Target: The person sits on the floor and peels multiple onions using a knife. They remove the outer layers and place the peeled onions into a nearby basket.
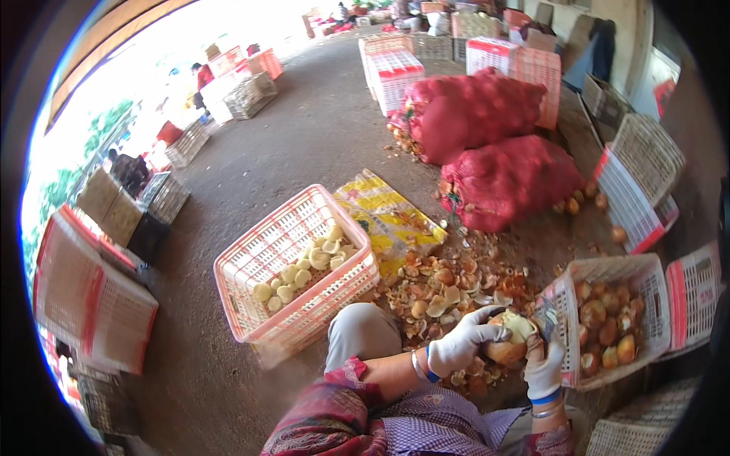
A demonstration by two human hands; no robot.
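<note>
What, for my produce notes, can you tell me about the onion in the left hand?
The onion is round and partly peeled: pale greenish white on top, dry-looking tan-brown skin below. The white-gloved left hand grips its left side; the gloved right hand is close on its right, though contact is unclear. It is held above scattered skins.

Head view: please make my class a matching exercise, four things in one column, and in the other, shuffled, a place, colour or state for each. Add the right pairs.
Column 1
1. left hand
2. peeled onions
3. brown onions
4. sacks

Column 2
A. in the right crate, beside the right hand
B. red
C. gloved, gripping a partly peeled onion
D. in the left crate, beside the left knee

Pairs: 1-C, 2-D, 3-A, 4-B
</note>
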